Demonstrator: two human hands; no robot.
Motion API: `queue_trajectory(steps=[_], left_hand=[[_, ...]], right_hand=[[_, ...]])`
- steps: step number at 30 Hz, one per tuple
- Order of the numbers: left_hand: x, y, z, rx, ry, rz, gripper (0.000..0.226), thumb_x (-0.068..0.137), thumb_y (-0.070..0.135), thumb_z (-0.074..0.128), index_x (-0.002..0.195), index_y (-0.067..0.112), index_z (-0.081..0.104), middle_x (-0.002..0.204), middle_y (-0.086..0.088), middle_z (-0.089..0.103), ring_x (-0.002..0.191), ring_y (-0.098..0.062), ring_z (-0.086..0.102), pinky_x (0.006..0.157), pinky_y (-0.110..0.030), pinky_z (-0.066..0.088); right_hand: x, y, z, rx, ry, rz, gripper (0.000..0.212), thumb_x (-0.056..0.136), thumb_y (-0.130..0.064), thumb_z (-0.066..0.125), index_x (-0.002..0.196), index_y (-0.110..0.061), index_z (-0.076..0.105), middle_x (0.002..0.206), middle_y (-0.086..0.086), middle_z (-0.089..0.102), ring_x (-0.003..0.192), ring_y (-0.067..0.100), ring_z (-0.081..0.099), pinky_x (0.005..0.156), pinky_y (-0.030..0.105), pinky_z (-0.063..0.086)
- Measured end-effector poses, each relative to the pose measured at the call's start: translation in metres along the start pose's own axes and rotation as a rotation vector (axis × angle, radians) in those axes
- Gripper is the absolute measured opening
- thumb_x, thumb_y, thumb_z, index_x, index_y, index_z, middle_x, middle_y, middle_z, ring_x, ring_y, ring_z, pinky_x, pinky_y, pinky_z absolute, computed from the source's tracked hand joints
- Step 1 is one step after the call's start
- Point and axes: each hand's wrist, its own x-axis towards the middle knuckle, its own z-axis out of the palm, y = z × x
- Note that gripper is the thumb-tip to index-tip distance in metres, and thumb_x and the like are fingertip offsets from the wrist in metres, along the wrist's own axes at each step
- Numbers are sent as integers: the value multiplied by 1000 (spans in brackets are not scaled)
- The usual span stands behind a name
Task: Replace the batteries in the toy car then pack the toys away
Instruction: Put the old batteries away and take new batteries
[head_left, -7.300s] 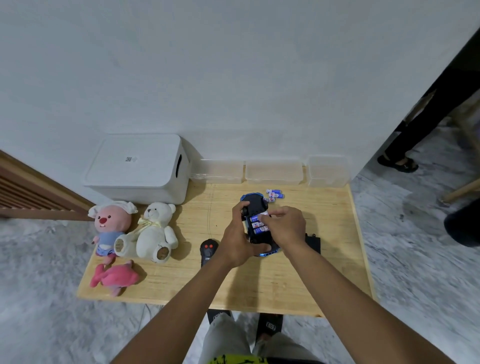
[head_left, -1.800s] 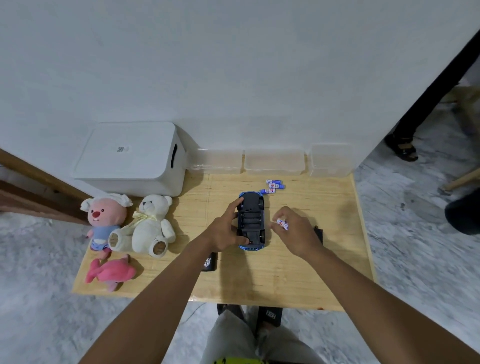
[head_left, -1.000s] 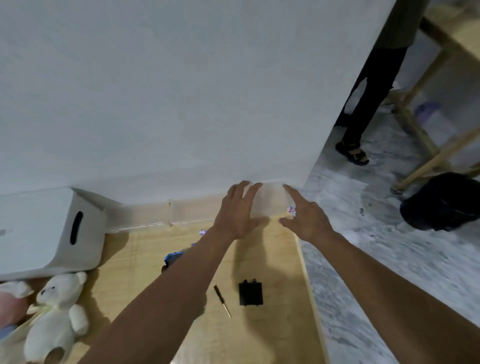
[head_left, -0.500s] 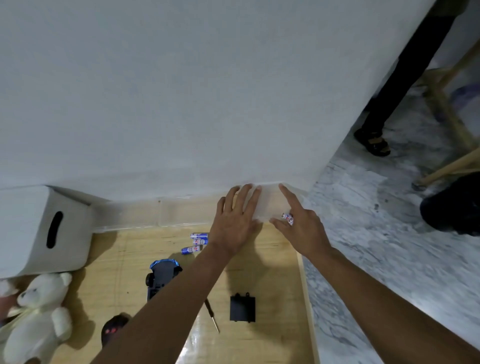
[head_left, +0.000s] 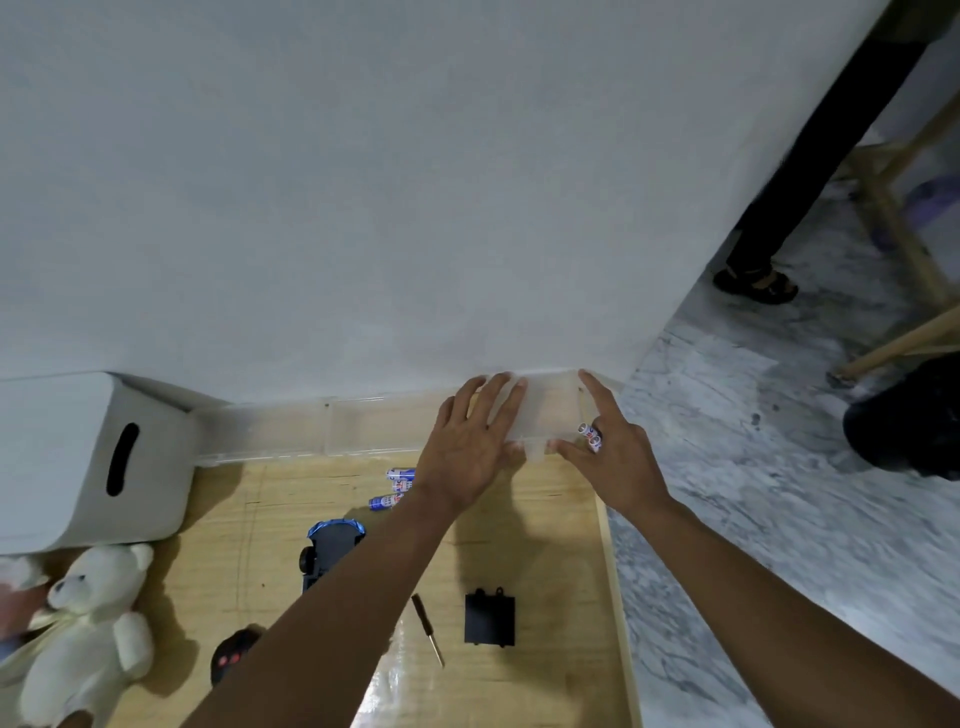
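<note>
Reaching to the far right corner of the table (head_left: 545, 545), both hands now meet at the clear plastic box (head_left: 550, 410) against the wall; under two seconds ago they were at the toy car (head_left: 332, 545). The left hand (head_left: 467, 447) lies flat, fingers straight, pressing on the box lid. The right hand (head_left: 613, 462) keeps the removed batteries (head_left: 589, 435) tucked under its curled fingers, its index finger stretched to the box's right edge and its thumb at the front lip (probably a latch, though that is hard to tell).

The car sits belly-up near the middle of the table, well apart from the hands and partly hidden by the left forearm. Its black battery cover (head_left: 490, 618) and the small screwdriver (head_left: 427, 629) lie toward the near right edge. Three loose batteries (head_left: 397, 486) rest just beside the left wrist, and the remote control (head_left: 231, 652) is near the front edge.

The shift suggests the old cells are out and about to be stowed in the box. The car probably awaits the loose ones, then its cover.
</note>
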Motion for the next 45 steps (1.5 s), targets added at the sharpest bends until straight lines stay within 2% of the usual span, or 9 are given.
queue_trajectory(steps=[5, 12, 18, 21, 23, 28, 33, 38, 45], left_hand=[[2, -9, -16, -99, 18, 20, 62, 103, 52, 34, 152, 18, 50, 154, -1, 52, 127, -34, 54, 96, -45, 55], [2, 6, -40, -633, 287, -247, 36, 105, 26, 60, 140, 21, 51, 138, 3, 57, 111, -10, 63, 94, -39, 56], [-12, 11, -26, -505, 195, -138, 64, 99, 33, 68, 152, 22, 34, 170, -1, 22, 126, -21, 59, 84, -29, 55], [-13, 13, -19, -485, 140, -161, 73, 100, 39, 66, 160, 23, 27, 173, 2, 6, 109, -25, 65, 79, -30, 57], [-14, 15, -17, -517, 164, -158, 71, 101, 37, 65, 158, 26, 24, 173, -1, 4, 96, -25, 68, 66, -31, 58], [-13, 15, -11, -503, 185, -112, 64, 102, 40, 61, 154, 25, 25, 173, -7, -2, 115, -30, 67, 51, -36, 60], [-14, 15, -12, -426, 163, -142, 76, 103, 51, 53, 164, 31, 11, 173, -2, -10, 132, -27, 58, 61, -31, 62], [-13, 12, -18, -249, 156, -189, 85, 97, 62, 49, 165, 28, 10, 170, -13, 12, 130, -29, 51, 91, -42, 56], [-11, 11, -25, -159, 111, -227, 89, 93, 78, 27, 164, 32, 3, 165, -13, 21, 126, -32, 53, 91, -48, 55]], right_hand=[[-2, 1, 4, 70, 32, 13, 90, 78, -43, 83, 149, -52, 28, 67, -11, 52, 69, 17, 54, 83, 46, 57], [-10, 1, 5, -14, 29, 3, 89, 84, -49, 75, 148, -61, 15, 71, -2, 56, 71, 24, 61, 75, 42, 58], [-10, -1, 2, -65, 16, 6, 84, 83, -54, 74, 151, -51, 25, 64, -8, 52, 62, 15, 54, 65, 31, 49], [-9, -4, 2, -114, 26, 0, 86, 84, -49, 74, 153, -47, 24, 66, -4, 55, 60, 16, 50, 64, 29, 44], [-9, -8, 2, -127, 25, 16, 84, 85, -49, 74, 153, -46, 25, 66, -4, 54, 65, 19, 51, 66, 31, 45], [-11, -12, 1, -129, 5, 47, 83, 84, -49, 75, 152, -46, 27, 67, -5, 49, 77, 26, 60, 70, 34, 49], [-12, -19, -1, -147, 1, 74, 84, 85, -47, 76, 152, -47, 26, 75, 0, 55, 86, 30, 65, 72, 35, 51], [-11, -21, -11, -42, -70, 54, 80, 83, -49, 76, 150, -44, 33, 63, -7, 49, 76, 24, 57, 77, 37, 53], [-3, -41, -33, -23, -95, -94, 20, 87, -38, 76, 85, -28, 59, 72, -5, 64, 67, 14, 60, 62, 29, 49]])
